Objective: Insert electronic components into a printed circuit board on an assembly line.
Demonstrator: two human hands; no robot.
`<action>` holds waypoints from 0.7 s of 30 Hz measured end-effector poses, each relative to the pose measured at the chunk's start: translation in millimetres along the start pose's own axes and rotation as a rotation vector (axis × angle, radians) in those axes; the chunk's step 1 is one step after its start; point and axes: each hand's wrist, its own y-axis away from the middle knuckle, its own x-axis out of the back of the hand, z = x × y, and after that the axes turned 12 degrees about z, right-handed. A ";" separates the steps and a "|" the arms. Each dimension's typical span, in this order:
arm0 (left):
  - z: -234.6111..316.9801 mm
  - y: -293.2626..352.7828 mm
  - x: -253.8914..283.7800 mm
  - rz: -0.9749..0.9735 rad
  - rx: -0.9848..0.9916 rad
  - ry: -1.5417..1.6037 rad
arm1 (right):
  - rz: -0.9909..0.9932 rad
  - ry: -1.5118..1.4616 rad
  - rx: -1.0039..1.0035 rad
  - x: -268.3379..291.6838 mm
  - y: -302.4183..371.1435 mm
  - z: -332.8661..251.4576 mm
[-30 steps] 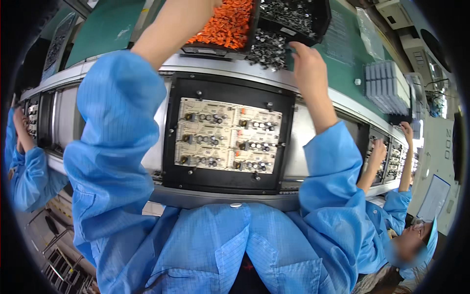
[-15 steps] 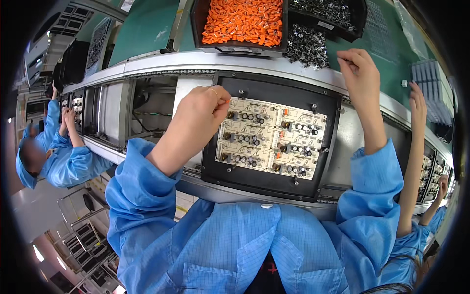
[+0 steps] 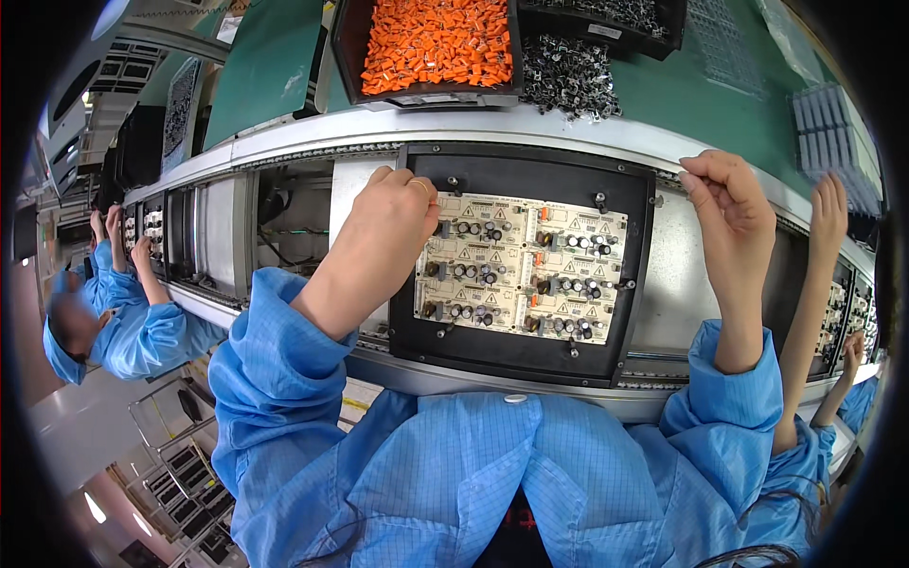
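A cream circuit board panel (image 3: 519, 248) lies in a black frame (image 3: 407, 312) before me. Rows of small round capacitors stand on it, with a few orange parts (image 3: 539, 257) along its middle. My left hand (image 3: 379, 237) is pinched closed at the panel's upper left corner. Its fingers hide whatever is between the tips. Right of the frame, my right hand (image 3: 734, 213) hovers near the rail, thumb and forefinger drawn together and the other fingers curled. Anything in that pinch is too small to make out.
Behind the rail (image 3: 312, 133) stand a black bin of orange components (image 3: 436, 43) and a bin of dark metal parts (image 3: 653, 14). A loose heap of black clips (image 3: 568, 76) lies beside them. Co-workers sit at the left (image 3: 123, 322) and right (image 3: 800, 350). Grey stacked trays (image 3: 833, 142) are far right.
My right hand has drawn back toward me and slightly right, away from near the clip heap. My left hand stays at the panel's corner; an orange fleck at its fingertips is now out of sight.
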 end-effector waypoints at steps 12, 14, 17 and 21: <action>-14.2 -16.3 2.1 -0.048 0.001 0.039 | -0.235 0.017 -0.053 -29.4 34.2 -40.4; -8.7 -49.9 11.7 0.038 0.030 0.085 | -0.309 0.008 -0.058 -43.7 42.8 -44.7; -32.4 -109.1 -2.8 0.445 -0.157 -0.026 | -0.365 0.019 0.061 -72.5 55.7 -55.8; -49.0 -137.8 -6.6 0.499 -0.115 -0.274 | -0.357 0.224 0.385 -102.5 72.3 -61.2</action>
